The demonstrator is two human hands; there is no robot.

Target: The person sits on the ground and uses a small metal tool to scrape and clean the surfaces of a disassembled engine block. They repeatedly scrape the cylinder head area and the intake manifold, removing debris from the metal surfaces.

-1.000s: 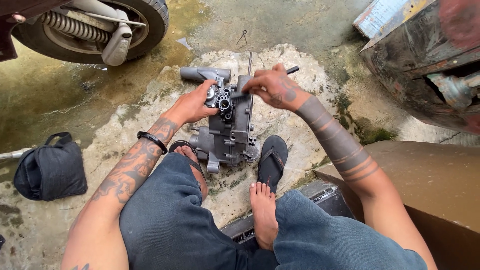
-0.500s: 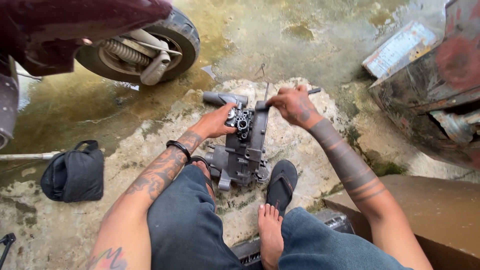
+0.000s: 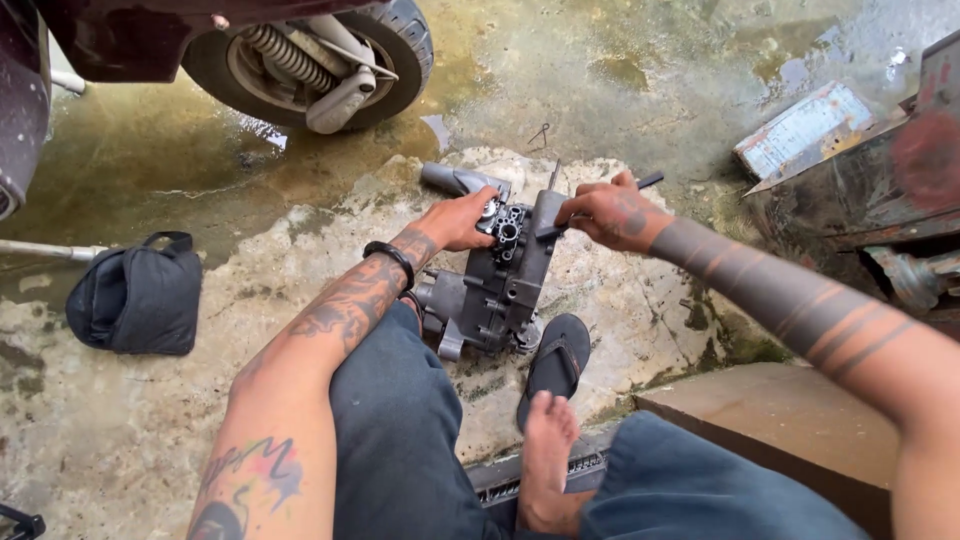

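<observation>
A grey metal engine block (image 3: 492,290) stands upright on the concrete floor between my knees. My left hand (image 3: 456,218) grips its upper left part beside a grey pipe stub (image 3: 450,180). My right hand (image 3: 610,212) is closed on a dark slim tool (image 3: 648,181) whose tip rests on the block's top edge, right of the block's exposed round openings (image 3: 505,225).
A wheel with a spring shock (image 3: 310,60) stands at the top left. A dark cloth bag (image 3: 135,295) lies at the left. My bare foot (image 3: 545,450) rests by a black sandal (image 3: 555,362). Rusty metal parts (image 3: 860,170) crowd the right, a brown box (image 3: 790,420) below them.
The view has shifted, so everything sits lower and further right in the frame. Both hands stay on the engine block; the right hand keeps the tool at its top edge.
</observation>
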